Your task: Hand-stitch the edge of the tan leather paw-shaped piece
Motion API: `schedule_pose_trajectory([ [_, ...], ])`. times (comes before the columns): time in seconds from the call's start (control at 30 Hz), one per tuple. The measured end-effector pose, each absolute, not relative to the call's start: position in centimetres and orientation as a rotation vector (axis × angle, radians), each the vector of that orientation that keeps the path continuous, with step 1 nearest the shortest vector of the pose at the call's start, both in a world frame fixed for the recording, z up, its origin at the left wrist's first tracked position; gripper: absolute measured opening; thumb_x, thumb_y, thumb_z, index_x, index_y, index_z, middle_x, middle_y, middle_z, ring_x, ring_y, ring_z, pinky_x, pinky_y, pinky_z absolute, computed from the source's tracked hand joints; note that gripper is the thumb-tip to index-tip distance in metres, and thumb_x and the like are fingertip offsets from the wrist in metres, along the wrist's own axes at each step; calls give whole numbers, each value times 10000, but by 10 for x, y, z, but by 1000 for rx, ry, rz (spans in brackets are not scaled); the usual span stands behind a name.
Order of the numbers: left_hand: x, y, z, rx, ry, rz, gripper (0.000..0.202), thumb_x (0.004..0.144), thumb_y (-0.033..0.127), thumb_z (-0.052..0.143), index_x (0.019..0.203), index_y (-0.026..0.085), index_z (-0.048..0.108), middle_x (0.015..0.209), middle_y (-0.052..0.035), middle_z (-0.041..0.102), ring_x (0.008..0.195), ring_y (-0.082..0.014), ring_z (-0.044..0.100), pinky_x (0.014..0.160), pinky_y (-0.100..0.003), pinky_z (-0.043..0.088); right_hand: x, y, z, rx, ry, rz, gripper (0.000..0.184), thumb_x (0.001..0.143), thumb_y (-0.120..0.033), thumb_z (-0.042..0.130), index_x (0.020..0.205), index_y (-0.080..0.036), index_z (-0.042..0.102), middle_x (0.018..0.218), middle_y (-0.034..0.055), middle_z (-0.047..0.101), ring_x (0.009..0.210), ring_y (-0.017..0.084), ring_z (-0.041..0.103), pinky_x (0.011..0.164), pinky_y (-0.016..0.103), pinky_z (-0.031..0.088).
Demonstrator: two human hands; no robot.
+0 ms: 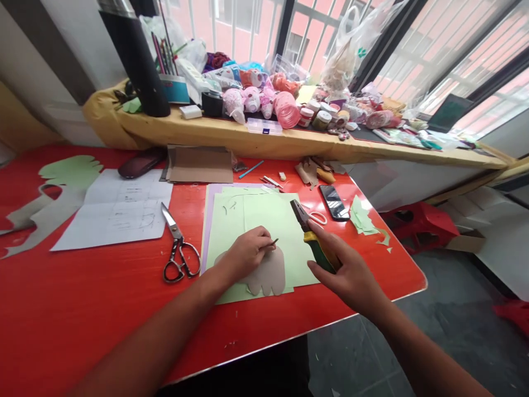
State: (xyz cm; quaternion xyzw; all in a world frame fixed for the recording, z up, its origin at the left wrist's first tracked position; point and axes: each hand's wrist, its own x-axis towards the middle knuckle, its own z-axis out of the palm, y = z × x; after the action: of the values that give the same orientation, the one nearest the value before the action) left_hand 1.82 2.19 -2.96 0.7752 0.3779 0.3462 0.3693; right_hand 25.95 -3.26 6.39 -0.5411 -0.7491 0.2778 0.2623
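Observation:
My left hand (252, 251) is closed in a pinch around a short, thin dark piece (274, 241), whose tip pokes out to the right. Below it lies a grey cutout with scalloped lobes (270, 275), partly covered by that hand. The cutout rests on light green sheets (231, 220) with small pencil marks. In my right hand (345, 264) is a pair of pliers (316, 242) with green and yellow handles. Their dark jaws point up and left, above the right edge of the green sheets, apart from the thin piece.
Black-handled scissors (179, 251) lie left of the sheets, beside a creased drawn paper (119, 209). Pink-handled scissors (318, 216), a phone (334, 203) and green scraps (363, 215) are on the right. Grey-brown card (200, 164) lies behind. A crowded sill (264, 142) borders the red table (111, 298).

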Motion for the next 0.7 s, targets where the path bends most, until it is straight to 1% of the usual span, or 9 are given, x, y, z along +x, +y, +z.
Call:
schedule_pose_trajectory([
  [0.03,18,22,-29,1990,983,884,247,984,181,497,839,182,697,977,-71,644,865,-191,639,794,-321,513,262,-32,67,-1467,-2004,746,693,942,-306,636,1599,-359,422,1413,69,627,1155,264,668,909,362,595],
  [0.1,18,21,-27,1993,997,882,267,995,196,477,852,190,702,983,-71,645,868,-193,642,791,-323,514,266,-30,69,-1507,-2012,717,695,944,-314,628,1604,-356,414,1397,68,642,1145,268,673,901,369,595],
  [0.2,17,19,-25,1996,1002,880,273,1000,215,475,867,200,713,991,-70,651,880,-198,650,797,-327,521,267,-25,56,-1623,-2135,659,706,931,-308,629,1602,-358,416,1253,74,694,891,225,696,732,331,581],
  [0.27,16,19,-24,1969,1019,873,261,998,226,490,864,206,714,997,-65,658,889,-198,656,804,-329,525,267,-18,42,-1704,-2266,574,699,917,-297,636,1585,-367,443,1179,69,696,760,190,658,630,290,518],
  [0.3,15,19,-23,1944,1032,869,256,997,231,498,860,208,714,999,-62,661,891,-197,659,808,-329,528,267,-14,35,-1739,-2332,508,696,911,-292,640,1577,-372,454,1160,68,691,735,183,642,597,272,475],
  [0.37,14,19,-21,1882,1054,858,253,997,248,510,855,210,716,1001,-57,664,887,-191,663,808,-327,535,266,-3,24,-1784,-2442,352,687,911,-290,644,1569,-372,467,1152,77,676,763,192,640,569,250,398],
  [0.43,14,20,-20,1811,1072,845,250,995,275,525,862,210,727,1008,-57,663,877,-187,666,801,-325,544,265,10,18,-1802,-2497,227,663,923,-310,647,1564,-348,480,1160,95,667,838,219,648,578,251,363],
  [0.57,13,23,-19,1680,1101,821,254,981,318,563,835,202,736,1006,-69,682,888,-198,672,800,-333,554,264,37,15,-1769,-2518,147,607,949,-381,653,1535,-295,518,1111,111,670,934,262,642,616,275,384],
  [0.7,11,26,-17,1569,1116,808,264,976,324,585,788,193,716,1014,-75,710,923,-205,685,816,-332,553,266,53,17,-1674,-2504,161,451,984,-388,636,1421,-276,626,1114,117,695,958,269,642,657,304,429],
])
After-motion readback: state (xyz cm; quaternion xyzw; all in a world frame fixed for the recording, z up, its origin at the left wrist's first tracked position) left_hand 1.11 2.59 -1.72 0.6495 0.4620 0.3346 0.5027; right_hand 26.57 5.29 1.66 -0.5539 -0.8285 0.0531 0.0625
